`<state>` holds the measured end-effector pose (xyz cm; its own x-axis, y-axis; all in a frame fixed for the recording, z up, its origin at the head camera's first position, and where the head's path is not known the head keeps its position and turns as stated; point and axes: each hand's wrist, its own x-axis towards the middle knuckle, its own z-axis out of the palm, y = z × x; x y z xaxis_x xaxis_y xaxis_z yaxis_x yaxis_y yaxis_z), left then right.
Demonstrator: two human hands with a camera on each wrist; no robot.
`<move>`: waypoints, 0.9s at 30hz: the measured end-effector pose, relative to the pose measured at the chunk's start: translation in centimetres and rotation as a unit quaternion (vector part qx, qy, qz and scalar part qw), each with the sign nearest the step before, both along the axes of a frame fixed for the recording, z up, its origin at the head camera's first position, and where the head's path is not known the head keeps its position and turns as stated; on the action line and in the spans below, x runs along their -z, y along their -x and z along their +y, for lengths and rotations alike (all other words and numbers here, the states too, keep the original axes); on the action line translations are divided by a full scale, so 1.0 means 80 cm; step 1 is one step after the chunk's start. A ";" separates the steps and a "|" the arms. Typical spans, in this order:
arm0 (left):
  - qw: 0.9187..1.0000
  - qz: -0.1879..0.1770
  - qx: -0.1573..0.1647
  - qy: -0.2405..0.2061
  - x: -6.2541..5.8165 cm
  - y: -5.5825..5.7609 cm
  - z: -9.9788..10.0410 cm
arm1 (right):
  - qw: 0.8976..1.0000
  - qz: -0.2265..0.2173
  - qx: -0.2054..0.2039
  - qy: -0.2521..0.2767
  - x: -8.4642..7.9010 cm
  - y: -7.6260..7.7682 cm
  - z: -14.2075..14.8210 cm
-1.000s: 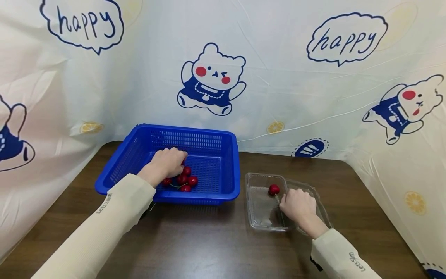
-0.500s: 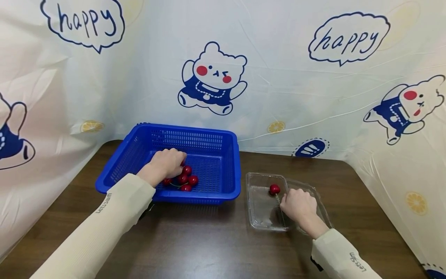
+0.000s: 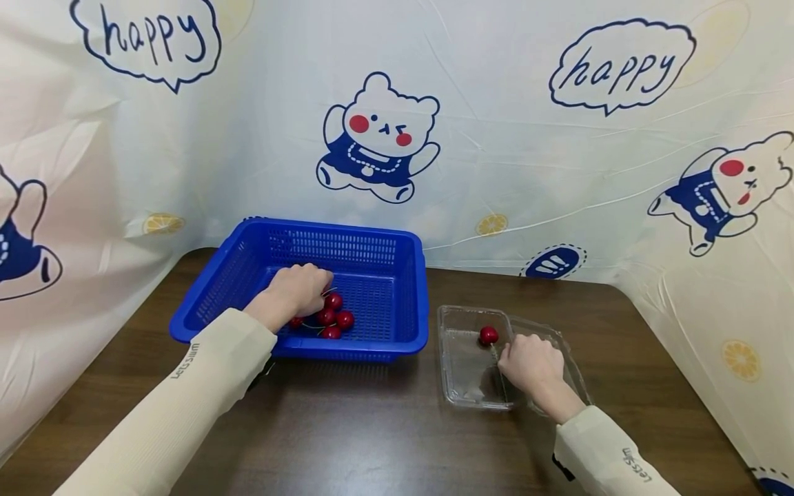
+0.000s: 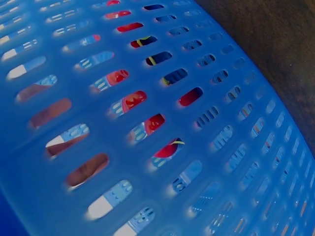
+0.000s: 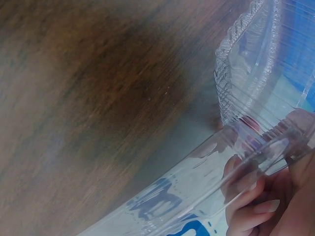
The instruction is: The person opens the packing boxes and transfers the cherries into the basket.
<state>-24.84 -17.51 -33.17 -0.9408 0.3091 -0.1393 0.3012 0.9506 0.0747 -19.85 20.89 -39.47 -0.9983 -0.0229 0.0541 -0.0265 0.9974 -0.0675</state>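
In the head view my left hand (image 3: pixel 298 293) reaches down into a blue plastic basket (image 3: pixel 409 289). Its fingers bend downward round a cherry, largely hidden beneath them, whose thin stem pokes out to the right. Several red cherries (image 3: pixel 344 319) lie just in front, on the basket floor. Through the slots of the basket wall (image 4: pixel 29 162), the left wrist view catches bits of red fruit and skin. At the right, my right hand (image 3: pixel 532 364) grips the hinged side of an open clear plastic box (image 3: pixel 459 386); its fingers (image 5: pixel 251 216) show through the plastic. One cherry (image 3: pixel 489 335) sits inside the box.
Basket and box stand side by side on a dark brown wooden table (image 3: pixel 347 441). The box's clear lid (image 3: pixel 573 365) lies folded out under the right hand. A printed curtain (image 3: pixel 496 151) with bears closes off the back and both sides.
The cherry at my left fingertips, visible a second ago, has slipped under the fingers and its stem now shows. The right hand and box stay put.
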 end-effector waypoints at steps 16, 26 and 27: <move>0.996 0.083 -0.022 0.007 -0.017 0.005 0.014 | 1.000 -0.005 0.003 0.010 -0.005 0.000 0.000; 0.997 0.079 -0.014 -0.023 -0.031 0.004 0.039 | 1.000 -0.007 0.002 0.014 -0.002 0.000 0.001; 0.996 0.081 -0.010 -0.030 -0.032 0.004 0.044 | 1.000 -0.009 0.002 0.015 -0.001 0.000 0.001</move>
<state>-25.14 -14.01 -30.61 -0.9552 0.2942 0.0327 0.2960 0.9515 0.0843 -19.86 20.94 -39.40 -0.9991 -0.0176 0.0376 -0.0212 0.9950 -0.0980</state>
